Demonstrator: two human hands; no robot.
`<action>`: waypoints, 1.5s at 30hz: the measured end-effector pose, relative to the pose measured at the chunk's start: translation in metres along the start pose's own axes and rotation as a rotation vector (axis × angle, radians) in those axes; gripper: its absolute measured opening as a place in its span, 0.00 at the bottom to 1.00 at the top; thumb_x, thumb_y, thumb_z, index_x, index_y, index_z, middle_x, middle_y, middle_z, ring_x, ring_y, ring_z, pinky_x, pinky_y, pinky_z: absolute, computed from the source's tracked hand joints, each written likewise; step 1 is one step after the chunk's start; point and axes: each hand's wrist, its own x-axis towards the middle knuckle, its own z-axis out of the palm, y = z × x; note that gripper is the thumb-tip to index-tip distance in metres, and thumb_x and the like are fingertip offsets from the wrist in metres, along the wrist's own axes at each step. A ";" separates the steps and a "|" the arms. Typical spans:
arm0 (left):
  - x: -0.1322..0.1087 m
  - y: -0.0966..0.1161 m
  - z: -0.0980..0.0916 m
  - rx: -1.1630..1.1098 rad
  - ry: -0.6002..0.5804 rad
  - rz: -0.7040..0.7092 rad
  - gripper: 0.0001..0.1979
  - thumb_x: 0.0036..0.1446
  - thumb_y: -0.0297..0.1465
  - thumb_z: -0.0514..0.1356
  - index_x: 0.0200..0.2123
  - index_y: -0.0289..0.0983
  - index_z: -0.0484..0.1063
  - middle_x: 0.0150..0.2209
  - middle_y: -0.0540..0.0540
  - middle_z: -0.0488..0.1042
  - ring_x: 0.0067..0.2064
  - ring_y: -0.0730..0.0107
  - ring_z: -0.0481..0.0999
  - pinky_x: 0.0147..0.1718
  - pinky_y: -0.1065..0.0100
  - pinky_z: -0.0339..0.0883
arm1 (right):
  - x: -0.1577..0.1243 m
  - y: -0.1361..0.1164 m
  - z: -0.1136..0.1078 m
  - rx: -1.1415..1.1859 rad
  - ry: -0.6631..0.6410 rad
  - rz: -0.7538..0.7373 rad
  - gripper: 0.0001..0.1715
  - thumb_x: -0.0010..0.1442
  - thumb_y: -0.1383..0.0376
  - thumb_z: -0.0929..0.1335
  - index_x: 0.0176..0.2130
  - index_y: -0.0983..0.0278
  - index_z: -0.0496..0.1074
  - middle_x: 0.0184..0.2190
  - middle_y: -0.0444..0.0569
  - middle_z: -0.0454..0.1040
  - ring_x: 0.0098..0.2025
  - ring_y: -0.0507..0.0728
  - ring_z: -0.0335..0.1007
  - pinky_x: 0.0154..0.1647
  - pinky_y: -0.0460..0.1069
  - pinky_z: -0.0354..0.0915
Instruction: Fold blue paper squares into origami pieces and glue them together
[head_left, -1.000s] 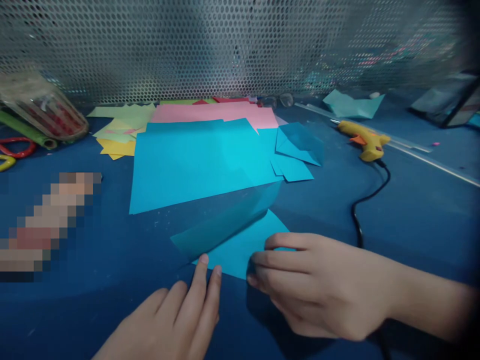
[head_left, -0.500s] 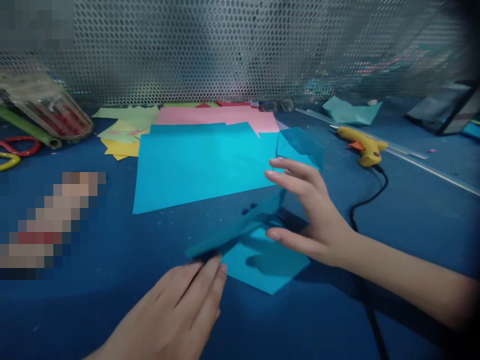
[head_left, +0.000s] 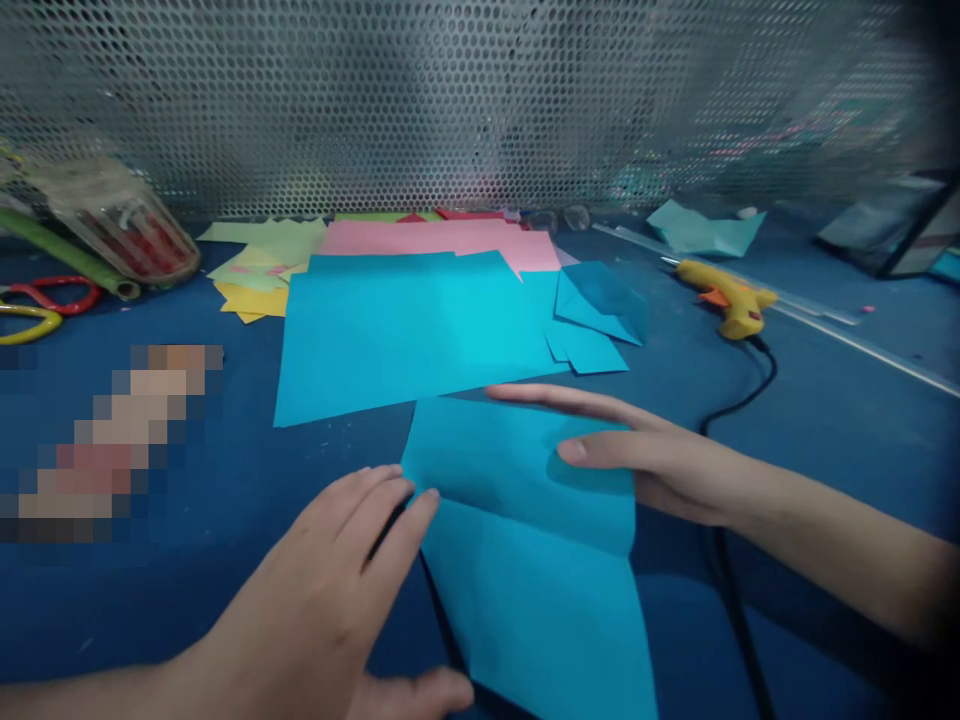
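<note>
Right in front of me is a sheet of blue paper point(head_left: 529, 590), unfolded, with a crease running across its middle. My right hand point(head_left: 667, 460) grips the far half at its right side. Its thumb lies on top, the index finger stretches along the far edge, and the other fingers are partly hidden behind the paper. At the left edge, by the crease, the fingertips of my left hand point(head_left: 322, 570) touch the sheet, with fingers and thumb spread apart. Beyond it lies a larger blue sheet point(head_left: 405, 330), with small blue paper pieces point(head_left: 592, 348) at its right.
A yellow glue gun point(head_left: 724, 297) with a black cord lies at the right, near a clear ruler-like strip point(head_left: 825, 310). Scissors point(head_left: 56, 300) and a jar point(head_left: 127, 225) are at the left. Pink paper point(head_left: 435, 237) sits behind, before a perforated metal panel point(head_left: 450, 100).
The blue paper, folded and tilted before, now lies opened out toward me. My right hand has come down onto its far half, and my left hand's fingers have spread at its left edge.
</note>
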 end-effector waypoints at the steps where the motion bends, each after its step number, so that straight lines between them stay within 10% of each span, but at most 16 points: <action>1: -0.003 0.001 0.002 0.006 -0.011 -0.011 0.38 0.60 0.58 0.54 0.58 0.32 0.69 0.55 0.36 0.77 0.53 0.48 0.77 0.46 0.53 0.76 | 0.000 0.001 -0.002 -0.006 -0.059 -0.020 0.37 0.61 0.53 0.70 0.67 0.46 0.61 0.71 0.41 0.54 0.67 0.65 0.60 0.50 0.52 0.74; 4: -0.009 0.006 0.006 -0.001 -0.042 -0.061 0.41 0.59 0.61 0.50 0.65 0.40 0.61 0.61 0.44 0.72 0.59 0.47 0.71 0.51 0.48 0.71 | -0.001 0.003 -0.002 -0.077 -0.177 -0.106 0.43 0.65 0.58 0.68 0.71 0.41 0.46 0.74 0.36 0.41 0.71 0.64 0.52 0.54 0.52 0.72; 10: -0.007 0.007 0.004 -0.038 -0.101 -0.090 0.27 0.66 0.38 0.52 0.67 0.43 0.58 0.66 0.49 0.64 0.65 0.55 0.64 0.57 0.50 0.68 | 0.000 0.000 0.001 -0.106 -0.276 -0.221 0.19 0.67 0.51 0.68 0.54 0.52 0.77 0.57 0.46 0.76 0.67 0.63 0.60 0.63 0.56 0.63; 13: -0.005 0.004 0.000 -0.050 -0.111 -0.060 0.27 0.66 0.33 0.50 0.68 0.41 0.56 0.69 0.49 0.59 0.69 0.58 0.59 0.59 0.52 0.68 | 0.000 -0.008 -0.005 -0.046 -0.338 -0.246 0.25 0.66 0.45 0.67 0.50 0.57 0.80 0.46 0.50 0.80 0.50 0.60 0.75 0.53 0.52 0.70; 18: -0.001 -0.006 -0.005 -0.071 -0.146 0.093 0.32 0.65 0.37 0.54 0.69 0.35 0.53 0.69 0.45 0.58 0.67 0.58 0.63 0.59 0.55 0.69 | -0.002 -0.017 -0.015 -0.127 -0.509 -0.087 0.32 0.62 0.41 0.68 0.39 0.66 0.83 0.27 0.48 0.73 0.29 0.52 0.68 0.31 0.45 0.68; 22: 0.002 -0.007 -0.006 -0.065 -0.151 0.141 0.29 0.64 0.33 0.54 0.67 0.34 0.57 0.68 0.44 0.59 0.67 0.59 0.64 0.59 0.57 0.68 | 0.002 -0.006 -0.004 0.021 -0.183 -0.022 0.24 0.59 0.48 0.73 0.44 0.64 0.74 0.29 0.42 0.70 0.25 0.48 0.64 0.24 0.43 0.68; 27: 0.005 -0.006 -0.004 -0.035 -0.063 0.154 0.24 0.64 0.27 0.51 0.63 0.33 0.66 0.64 0.44 0.67 0.64 0.61 0.69 0.60 0.60 0.67 | 0.000 0.007 0.014 -0.019 0.111 0.056 0.39 0.59 0.58 0.73 0.64 0.64 0.61 0.27 0.41 0.68 0.25 0.49 0.64 0.24 0.44 0.67; 34: 0.011 -0.009 -0.001 0.032 0.053 0.129 0.20 0.67 0.29 0.50 0.58 0.34 0.71 0.58 0.45 0.75 0.57 0.57 0.76 0.56 0.57 0.67 | -0.010 -0.003 0.024 -0.271 0.267 0.021 0.29 0.56 0.58 0.71 0.56 0.64 0.75 0.28 0.47 0.74 0.27 0.52 0.68 0.23 0.46 0.67; 39: 0.007 -0.009 0.002 -0.024 0.024 0.089 0.20 0.70 0.34 0.50 0.61 0.36 0.68 0.60 0.47 0.73 0.59 0.60 0.73 0.59 0.59 0.65 | -0.008 0.002 0.028 -0.572 0.371 -0.343 0.12 0.60 0.65 0.67 0.38 0.62 0.81 0.33 0.49 0.80 0.26 0.52 0.73 0.23 0.46 0.70; 45: 0.001 -0.005 0.008 -0.071 -0.059 -0.002 0.24 0.68 0.31 0.49 0.65 0.38 0.62 0.69 0.44 0.59 0.69 0.57 0.59 0.63 0.53 0.62 | -0.007 0.007 0.027 -1.058 0.253 -0.963 0.12 0.68 0.72 0.64 0.43 0.66 0.77 0.40 0.54 0.82 0.42 0.57 0.80 0.44 0.52 0.77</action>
